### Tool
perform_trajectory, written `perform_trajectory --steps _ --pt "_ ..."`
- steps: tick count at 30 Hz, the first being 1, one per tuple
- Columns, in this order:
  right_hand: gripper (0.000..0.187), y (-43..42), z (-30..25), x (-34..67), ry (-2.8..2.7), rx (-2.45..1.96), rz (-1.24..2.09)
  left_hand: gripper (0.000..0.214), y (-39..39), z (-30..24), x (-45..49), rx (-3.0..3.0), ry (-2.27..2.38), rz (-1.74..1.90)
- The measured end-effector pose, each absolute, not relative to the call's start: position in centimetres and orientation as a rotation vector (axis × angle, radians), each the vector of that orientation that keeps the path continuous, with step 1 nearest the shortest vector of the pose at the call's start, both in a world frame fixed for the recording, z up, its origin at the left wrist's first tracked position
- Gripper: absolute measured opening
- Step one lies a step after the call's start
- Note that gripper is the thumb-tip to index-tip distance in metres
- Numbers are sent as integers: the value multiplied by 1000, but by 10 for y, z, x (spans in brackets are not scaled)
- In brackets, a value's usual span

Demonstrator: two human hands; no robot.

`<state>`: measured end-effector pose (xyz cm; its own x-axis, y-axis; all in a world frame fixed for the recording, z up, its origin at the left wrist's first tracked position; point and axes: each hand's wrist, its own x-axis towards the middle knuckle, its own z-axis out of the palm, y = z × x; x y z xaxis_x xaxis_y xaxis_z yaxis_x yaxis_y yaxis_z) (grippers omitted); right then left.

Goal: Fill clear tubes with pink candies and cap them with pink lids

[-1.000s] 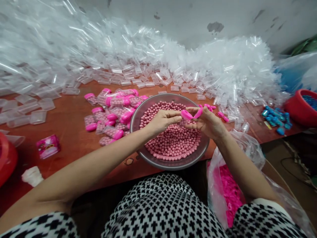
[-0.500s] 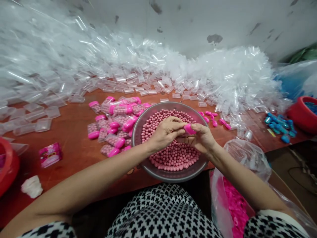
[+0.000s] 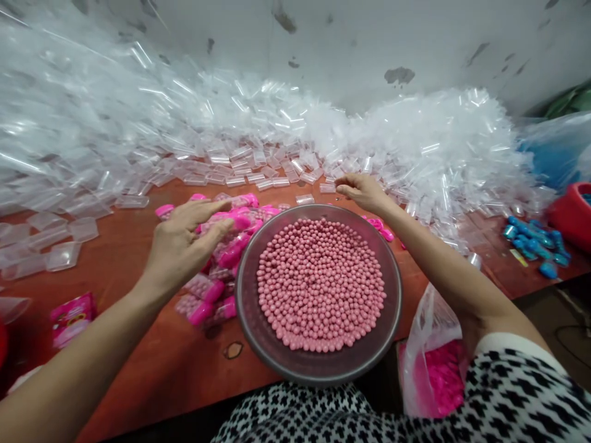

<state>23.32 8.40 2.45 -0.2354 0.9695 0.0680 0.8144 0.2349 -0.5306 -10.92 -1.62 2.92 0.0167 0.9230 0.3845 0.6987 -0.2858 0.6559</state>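
Where the left hand (image 3: pixel 187 240) hovers: left of the bowl (image 3: pixel 392 298), above the pink-capped bottles (image 3: pixel 233 252); whether it touches them, cannot tell.
Left fingers: extended and pointing right, thumb spread away from them with a gap between.
Right hand (image 3: pixel 362 189): past the bowl's far right rim, at the near edge of the clear containers (image 3: pixel 295 147).
Right fingers: bent, held close together, tips pointing left just beside one container; whether they pinch it, cannot tell.
Pink-capped bottles: heaped at mixed angles on the red table (image 3: pixel 152 375), just left of the bowl, partly hidden by the left hand; pink balls inside.
Bowl: round, grey, at the table's near edge.
Beads (image 3: pixel 321 283): pink, round, spread over the bowl's floor in a broad layer.
Clear containers: large bank along the far side, left to right, against the stained wall (image 3: pixel 346 37).
Pink caps (image 3: pixel 381 229): loose, between bowl and right forearm.
Plastic bag (image 3: pixel 418 344): near right, bright pink pieces (image 3: pixel 446 375) inside.
Blue items (image 3: pixel 533 243): small pile, right, near a red tub (image 3: pixel 572 215).
Pink packet (image 3: pixel 71 320): left, flat on the table.
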Motion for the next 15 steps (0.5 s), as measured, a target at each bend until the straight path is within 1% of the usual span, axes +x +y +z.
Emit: perform_trajectory --steps 1,3,7,11,15 --pt "32 104 19 232 -2278 -1758 412 29 -14 24 -111 2031 1679 1123" --pt "35 136 7 225 -2435 -1894 261 28 -11 18 -109 2048 1612 1121" --pt "39 171 -19 212 -2526 -2009 195 24 -4 18 -96 2068 1465 1118" --pt "29 183 -35 208 -2545 -2028 146 28 10 22 -80 2038 1367 1099" --pt "27 182 -32 212 -2485 -1969 160 28 30 23 -59 1990 1300 1073"
